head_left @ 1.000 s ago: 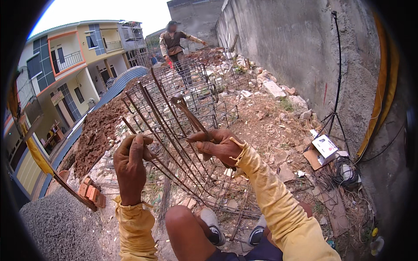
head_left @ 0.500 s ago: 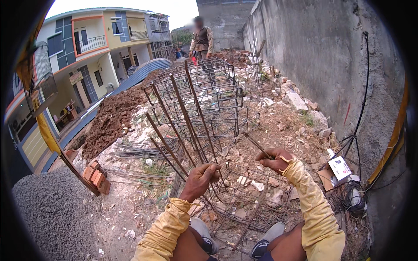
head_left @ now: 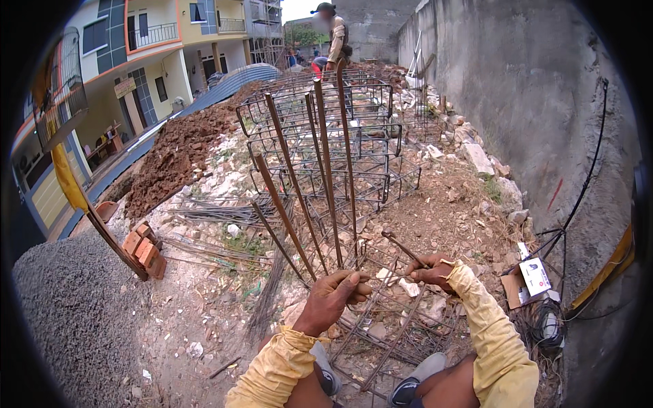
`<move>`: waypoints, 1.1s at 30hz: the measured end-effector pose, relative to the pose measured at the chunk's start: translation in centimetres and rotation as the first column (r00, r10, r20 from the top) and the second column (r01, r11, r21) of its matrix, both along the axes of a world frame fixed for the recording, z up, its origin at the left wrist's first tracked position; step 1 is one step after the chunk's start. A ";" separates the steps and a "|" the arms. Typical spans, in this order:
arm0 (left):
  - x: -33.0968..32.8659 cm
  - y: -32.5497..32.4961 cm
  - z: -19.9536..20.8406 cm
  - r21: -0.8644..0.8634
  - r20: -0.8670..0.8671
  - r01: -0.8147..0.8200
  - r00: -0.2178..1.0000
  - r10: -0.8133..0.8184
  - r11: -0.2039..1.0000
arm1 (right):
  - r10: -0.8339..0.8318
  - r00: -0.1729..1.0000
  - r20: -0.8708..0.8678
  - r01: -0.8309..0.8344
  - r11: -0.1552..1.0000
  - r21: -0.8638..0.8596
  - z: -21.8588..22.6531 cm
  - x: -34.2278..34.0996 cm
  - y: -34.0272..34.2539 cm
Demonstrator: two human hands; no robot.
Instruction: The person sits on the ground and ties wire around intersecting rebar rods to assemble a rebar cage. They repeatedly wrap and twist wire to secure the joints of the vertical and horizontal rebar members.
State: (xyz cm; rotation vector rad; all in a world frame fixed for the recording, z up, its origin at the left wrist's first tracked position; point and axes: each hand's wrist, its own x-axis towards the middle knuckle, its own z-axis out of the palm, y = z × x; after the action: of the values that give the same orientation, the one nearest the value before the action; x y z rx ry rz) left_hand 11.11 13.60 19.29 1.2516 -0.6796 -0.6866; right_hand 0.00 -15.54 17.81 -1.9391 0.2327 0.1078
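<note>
My left hand (head_left: 335, 299) is closed beside the upright steel bars (head_left: 326, 183), thumb against fingers, on a thin piece of wire (head_left: 382, 278). The wire stretches toward my right hand (head_left: 433, 273). That hand is wrapped round a slim dark metal tool (head_left: 403, 249), whose far end looks slightly bent; its working end is hidden in the fist. Below both hands lies a flat grid of rusty reinforcing bars (head_left: 394, 340), over the ground between my feet.
Tied rebar cages (head_left: 326, 129) stand ahead, with a person (head_left: 337, 41) behind them. A concrete wall (head_left: 503, 88) runs along the right, near an open box (head_left: 534, 277) and black cable (head_left: 547, 326). Left are bricks (head_left: 144, 250), gravel (head_left: 75, 319) and heaped soil (head_left: 177, 146).
The view has shifted, so the bars appear more upright. My left hand has come nearer my right and lower. The person behind has turned and leaned toward the cages.
</note>
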 end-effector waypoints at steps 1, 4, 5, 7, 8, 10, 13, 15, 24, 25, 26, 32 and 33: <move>-0.1 0.4 -0.5 0.006 -0.090 -0.032 0.995 0.033 0.999 | 0.043 0.999 0.014 -0.043 0.999 -0.015 0.7 0.2 1.0; 1.3 0.2 -3.5 0.088 -0.079 -0.073 0.994 0.080 0.993 | 0.019 0.998 -0.056 -0.014 0.996 0.083 0.8 0.7 2.4; 1.4 0.7 -4.0 0.142 -0.045 -0.088 0.994 0.096 0.986 | 0.026 0.998 -0.060 -0.022 0.997 0.074 0.9 1.3 3.3; 0.9 1.9 -5.4 0.193 -0.133 -0.058 0.987 0.085 0.980 | 0.109 0.991 -0.072 -0.102 0.991 0.090 -0.3 1.8 4.0; 0.8 2.6 -6.4 0.224 -0.200 -0.028 0.977 0.074 0.974 | 0.112 0.987 -0.117 -0.106 0.993 0.055 -0.2 2.0 4.7; -0.3 3.4 -8.2 0.349 -0.242 0.047 0.969 0.042 0.936 | 0.157 0.979 -0.129 -0.169 0.982 -0.089 -2.3 2.3 3.6; -1.7 3.2 -9.1 0.516 -0.155 0.152 0.984 -0.083 0.843 | 0.043 0.994 -0.103 -0.072 0.952 -0.297 -7.0 2.5 0.1; -1.6 3.2 -10.3 0.600 -0.076 0.153 0.988 -0.135 0.785 | -0.074 0.996 -0.051 0.054 0.945 -0.321 -8.8 3.1 -0.8; -1.3 -0.6 -10.7 0.442 0.049 -0.069 0.997 0.053 0.894 | -0.191 0.976 0.102 0.213 0.934 -0.285 -8.0 4.6 -0.2; -1.6 -0.8 -10.6 0.460 0.014 -0.054 0.998 0.053 0.886 | -0.165 0.983 0.078 0.182 0.926 -0.332 -8.7 4.5 -0.6; -1.8 -0.6 -11.2 0.492 0.028 -0.022 1.000 0.009 0.870 | -0.137 0.989 0.054 0.148 0.915 -0.374 -9.1 4.4 -0.5; -2.5 -0.1 -15.5 0.625 0.156 -0.035 0.984 -0.081 0.780 | -0.170 0.974 -0.149 0.104 0.922 -0.373 -11.1 4.9 -0.4; -2.1 -0.2 -16.7 0.635 0.212 -0.072 0.973 -0.085 0.769 | -0.156 0.980 -0.121 0.093 0.907 -0.411 -11.6 5.1 -0.5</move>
State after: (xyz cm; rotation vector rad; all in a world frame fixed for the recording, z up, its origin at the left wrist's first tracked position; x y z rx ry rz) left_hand 9.06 13.44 2.61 1.9934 -0.6569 -0.8227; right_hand 5.05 -16.09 6.21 -2.3239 0.5145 0.1304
